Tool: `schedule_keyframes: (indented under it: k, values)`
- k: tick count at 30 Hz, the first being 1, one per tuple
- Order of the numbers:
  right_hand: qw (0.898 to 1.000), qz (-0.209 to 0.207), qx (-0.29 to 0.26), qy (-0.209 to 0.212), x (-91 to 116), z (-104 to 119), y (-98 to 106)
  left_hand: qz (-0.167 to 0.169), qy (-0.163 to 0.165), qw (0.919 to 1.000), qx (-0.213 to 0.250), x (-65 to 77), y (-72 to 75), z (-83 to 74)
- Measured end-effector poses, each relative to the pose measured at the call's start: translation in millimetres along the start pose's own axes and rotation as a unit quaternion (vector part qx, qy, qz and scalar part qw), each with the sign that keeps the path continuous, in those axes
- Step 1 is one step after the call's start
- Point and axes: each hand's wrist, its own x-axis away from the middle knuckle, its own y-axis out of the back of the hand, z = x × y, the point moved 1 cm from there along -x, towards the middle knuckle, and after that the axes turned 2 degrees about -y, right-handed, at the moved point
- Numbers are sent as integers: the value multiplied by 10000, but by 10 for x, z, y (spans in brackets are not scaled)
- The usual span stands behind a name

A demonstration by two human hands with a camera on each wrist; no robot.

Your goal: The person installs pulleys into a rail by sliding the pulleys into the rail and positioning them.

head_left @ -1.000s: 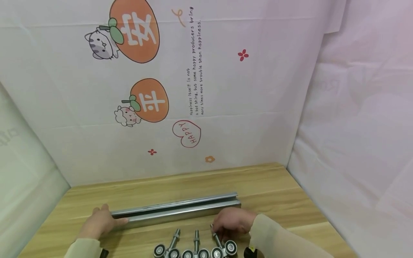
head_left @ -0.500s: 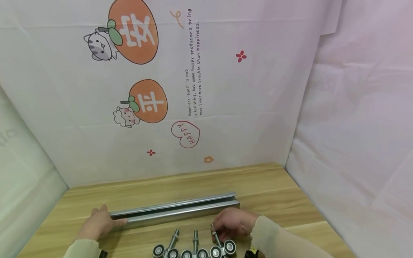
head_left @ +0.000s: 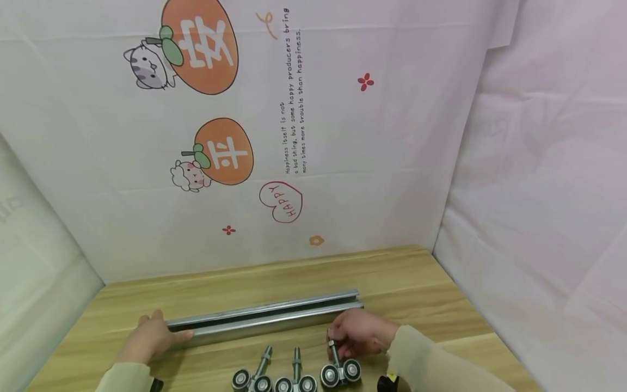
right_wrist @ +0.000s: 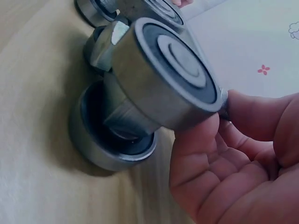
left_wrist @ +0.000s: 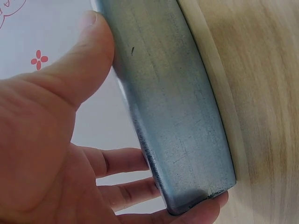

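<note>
A steel C-channel rail [head_left: 274, 325] lies slantwise on the wooden table, its slot facing up. At its left end my left hand [head_left: 149, 340] grips it. The left wrist view shows the thumb along one edge of the rail [left_wrist: 173, 116] and fingers around the end. My right hand [head_left: 364, 333] pinches the threaded bolt of a roller trolley [head_left: 331, 375] in front of the rail's right end. Close up in the right wrist view, the trolley [right_wrist: 154, 93] has several bearing wheels; thumb and fingers hide most of its bolt.
Two more roller trolleys, one at left [head_left: 242, 379] and one in the middle [head_left: 296, 360], stand at the front edge of view, bolts pointing away. Behind the wooden table [head_left: 392, 277] rises a white printed cloth [head_left: 343, 163]; white sheets flank both sides.
The right hand has shifted slightly right and away from me, and its trolley has moved with it, apart from the middle one. The left hand keeps its grip on the rail.
</note>
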Motion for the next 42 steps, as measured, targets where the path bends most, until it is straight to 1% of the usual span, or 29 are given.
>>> schedule_keyframes:
  k: [2,7,15,20,24,30,36,42]
  values:
    - [10000,-51,61,37,12,27,34,83,30,10000,-4,-11,6,3]
    - [9987,-181,420,238,46,70,138,133,75,9999,-39,-21,8,6]
    - [9967,-324,574,474,210,162,292,64,48,9999,-70,-17,3,12]
    - [9942,-444,692,697,260,173,351,85,57,9999,-86,-18,1,25]
    - [9907,-538,896,872,297,179,382,88,51,9999,-75,-19,-1,28]
    - [9829,-751,1274,1101,374,223,399,18,34,10000,-79,-19,6,5]
    - [9786,-893,1442,1163,447,275,398,-30,-3,10000,-73,-7,18,-7]
    - [9737,-964,1588,1318,497,258,380,63,27,9999,-77,7,18,-21]
